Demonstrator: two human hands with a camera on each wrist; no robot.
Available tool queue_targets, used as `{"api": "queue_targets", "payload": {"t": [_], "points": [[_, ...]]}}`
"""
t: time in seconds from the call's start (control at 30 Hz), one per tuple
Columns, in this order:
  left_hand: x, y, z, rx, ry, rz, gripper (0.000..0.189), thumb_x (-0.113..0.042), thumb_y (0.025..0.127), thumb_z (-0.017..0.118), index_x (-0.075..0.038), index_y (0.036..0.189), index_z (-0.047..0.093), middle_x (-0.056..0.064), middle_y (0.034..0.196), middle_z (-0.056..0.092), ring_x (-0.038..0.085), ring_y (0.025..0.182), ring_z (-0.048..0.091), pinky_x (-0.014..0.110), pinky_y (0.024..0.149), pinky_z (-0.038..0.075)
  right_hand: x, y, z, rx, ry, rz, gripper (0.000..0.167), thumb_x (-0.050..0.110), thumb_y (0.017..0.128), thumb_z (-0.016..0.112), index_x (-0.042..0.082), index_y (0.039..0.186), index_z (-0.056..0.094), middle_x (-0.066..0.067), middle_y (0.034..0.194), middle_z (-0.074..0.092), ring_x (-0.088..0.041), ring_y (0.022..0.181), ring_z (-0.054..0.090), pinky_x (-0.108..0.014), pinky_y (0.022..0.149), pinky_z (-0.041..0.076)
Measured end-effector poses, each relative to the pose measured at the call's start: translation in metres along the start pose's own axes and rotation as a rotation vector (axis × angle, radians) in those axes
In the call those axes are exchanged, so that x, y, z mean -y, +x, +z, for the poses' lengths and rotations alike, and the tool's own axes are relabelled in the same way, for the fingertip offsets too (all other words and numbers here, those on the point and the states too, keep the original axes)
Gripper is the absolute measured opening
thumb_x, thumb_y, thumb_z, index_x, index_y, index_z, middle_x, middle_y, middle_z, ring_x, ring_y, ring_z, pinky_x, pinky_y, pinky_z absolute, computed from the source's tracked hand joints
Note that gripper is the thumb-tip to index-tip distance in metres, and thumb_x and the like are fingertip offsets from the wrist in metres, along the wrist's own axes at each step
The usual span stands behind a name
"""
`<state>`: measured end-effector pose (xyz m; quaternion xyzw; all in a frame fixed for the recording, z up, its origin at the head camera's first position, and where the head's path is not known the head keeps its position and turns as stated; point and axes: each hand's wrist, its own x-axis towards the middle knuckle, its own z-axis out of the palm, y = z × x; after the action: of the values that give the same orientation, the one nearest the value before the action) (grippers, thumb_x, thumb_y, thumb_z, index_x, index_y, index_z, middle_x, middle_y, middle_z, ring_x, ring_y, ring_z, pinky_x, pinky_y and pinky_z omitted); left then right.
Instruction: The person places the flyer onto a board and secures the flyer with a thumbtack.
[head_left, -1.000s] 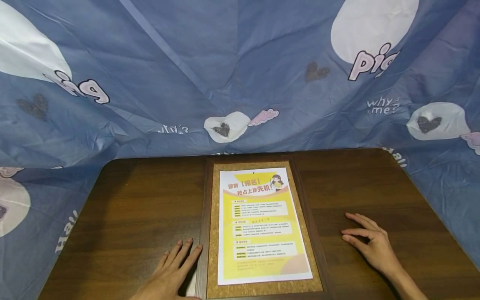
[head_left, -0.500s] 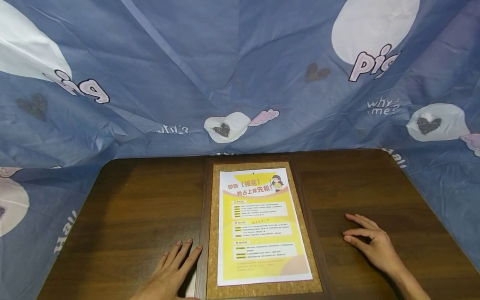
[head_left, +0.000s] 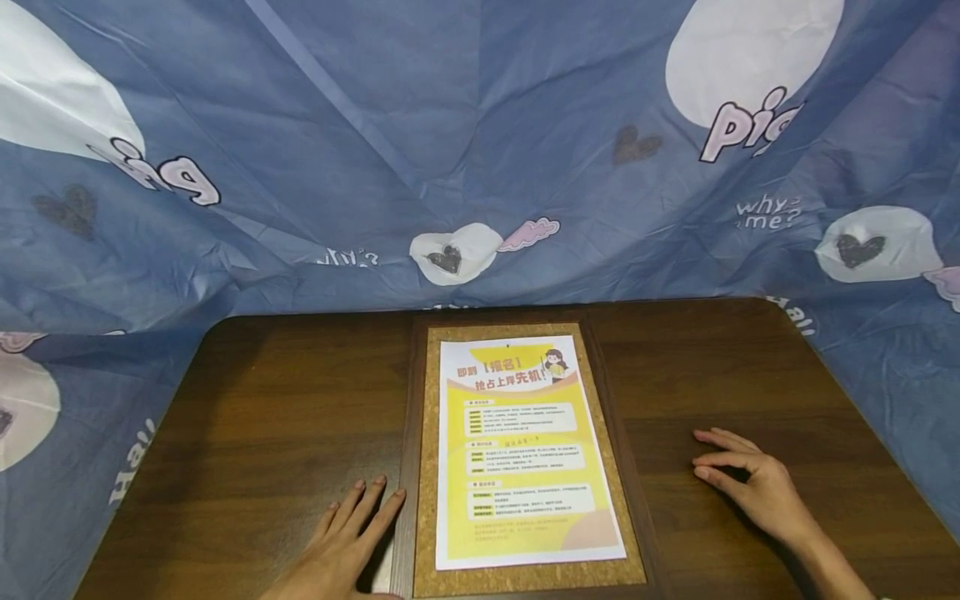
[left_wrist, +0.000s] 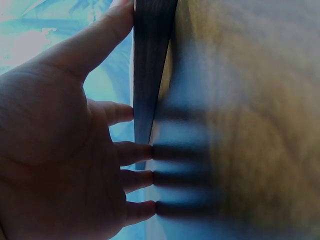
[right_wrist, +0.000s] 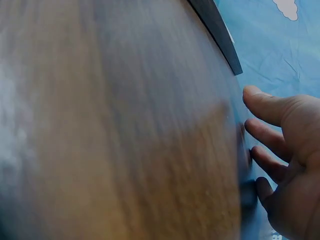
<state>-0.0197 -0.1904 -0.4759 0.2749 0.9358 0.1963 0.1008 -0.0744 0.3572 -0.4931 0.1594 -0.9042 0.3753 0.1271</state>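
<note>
A yellow and white printed poster [head_left: 517,475] lies on a cork board [head_left: 525,577] with a dark wooden frame [head_left: 406,517]. A small dark pin-like dot [head_left: 507,346] shows at the poster's top edge. My left hand [head_left: 339,546] is at the frame's lower left. In the left wrist view its thumb and index finger touch the dark frame side [left_wrist: 151,65], while the other fingertips rest on the table. My right hand [head_left: 761,492] is on the right of the board, apart from it. Its thumb and index finger are loosely bent with a gap between them, holding nothing visible.
The dark brown wooden table [head_left: 300,400] has rounded far corners. Behind it hangs a blue cloth [head_left: 360,125] with printed hearts and lettering, reaching down to the table's far edge and both sides.
My right hand has shifted slightly to the right, a little farther from the board. The left hand, the board and the poster look the same.
</note>
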Motion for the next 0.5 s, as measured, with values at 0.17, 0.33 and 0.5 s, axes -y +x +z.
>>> {"api": "queue_targets", "payload": {"t": [0.17, 0.33, 0.5], "points": [[-0.001, 0.0, -0.001, 0.004, -0.009, -0.005, 0.11, -0.072, 0.078, 0.066, -0.01, 0.156, 0.022, 0.032, 0.153, 0.026, 0.057, 0.136, 0.027, 0.076, 0.092, 0.032, 0.005, 0.003, -0.006, -0.005, -0.015, 0.043, 0.02, -0.001, 0.077, 0.082, 0.011, 0.094, 0.079, -0.015, 0.114, 0.07, 0.012, 0.115, 0.05, -0.002, 0.093, 0.031], [-0.002, 0.0, -0.002, 0.001, -0.009, -0.014, 0.109, -0.072, 0.077, 0.067, -0.008, 0.155, 0.025, 0.032, 0.153, 0.027, 0.057, 0.135, 0.028, 0.076, 0.092, 0.032, 0.007, 0.004, -0.011, 0.001, -0.023, 0.092, 0.015, 0.003, 0.08, 0.082, 0.011, 0.092, 0.08, -0.01, 0.108, 0.073, 0.014, 0.103, 0.056, -0.002, 0.089, 0.034], [-0.002, 0.0, -0.002, 0.005, -0.013, -0.017, 0.109, -0.072, 0.077, 0.067, -0.007, 0.154, 0.026, 0.032, 0.153, 0.027, 0.057, 0.135, 0.028, 0.075, 0.093, 0.032, 0.01, 0.004, -0.013, 0.021, -0.008, 0.136, 0.012, 0.006, 0.08, 0.082, 0.014, 0.09, 0.08, -0.005, 0.104, 0.074, 0.01, 0.097, 0.061, -0.003, 0.085, 0.038]]}}
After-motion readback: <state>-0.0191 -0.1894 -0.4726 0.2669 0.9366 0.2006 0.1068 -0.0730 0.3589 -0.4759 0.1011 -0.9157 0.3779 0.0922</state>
